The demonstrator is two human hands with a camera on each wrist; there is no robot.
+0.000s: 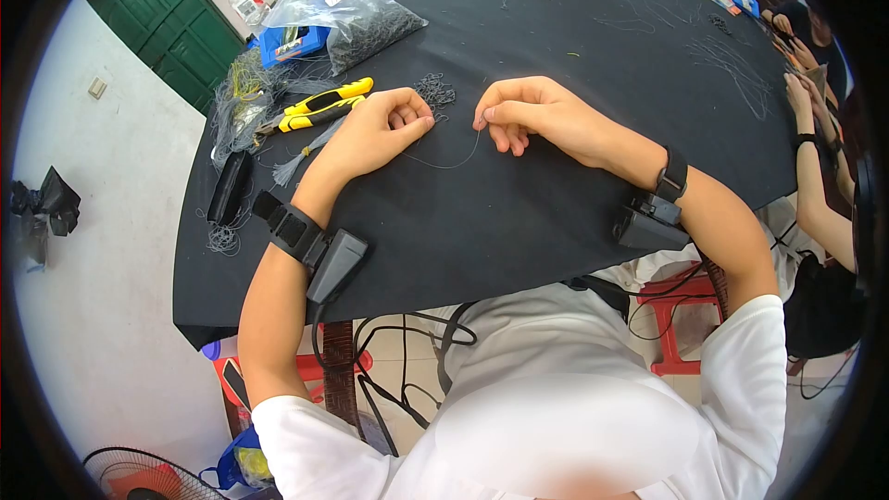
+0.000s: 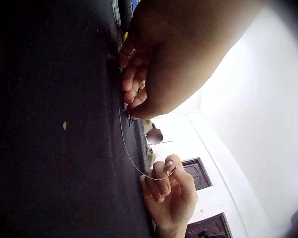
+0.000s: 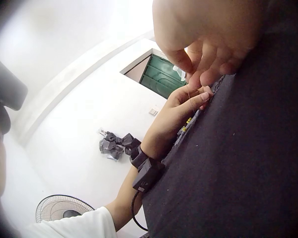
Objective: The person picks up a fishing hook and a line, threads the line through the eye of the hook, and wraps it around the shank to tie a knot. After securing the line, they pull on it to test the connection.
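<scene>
A thin line (image 1: 446, 167) sags in a curve between the two hands, just above the black cloth. The right hand (image 1: 551, 120) pinches one end between thumb and index finger, its other fingers curled below. At the other end the left hand (image 1: 378, 132) has thumb and fingertips together beside a small dark tangle of pieces (image 1: 433, 91). In the left wrist view the line (image 2: 131, 161) runs from the left hand (image 2: 156, 64) to the raised right hand (image 2: 171, 196). The right wrist view has the right hand (image 3: 208, 44) in front of the left hand (image 3: 174, 116).
Yellow-and-black pliers (image 1: 319, 106), a bundle of grey strands (image 1: 301, 159) and a black case (image 1: 230, 188) lie left of the left hand. Behind them are a blue box (image 1: 289, 44) and a clear bag of dark pieces (image 1: 375, 32). Other people's hands (image 1: 804, 97) are at the right edge.
</scene>
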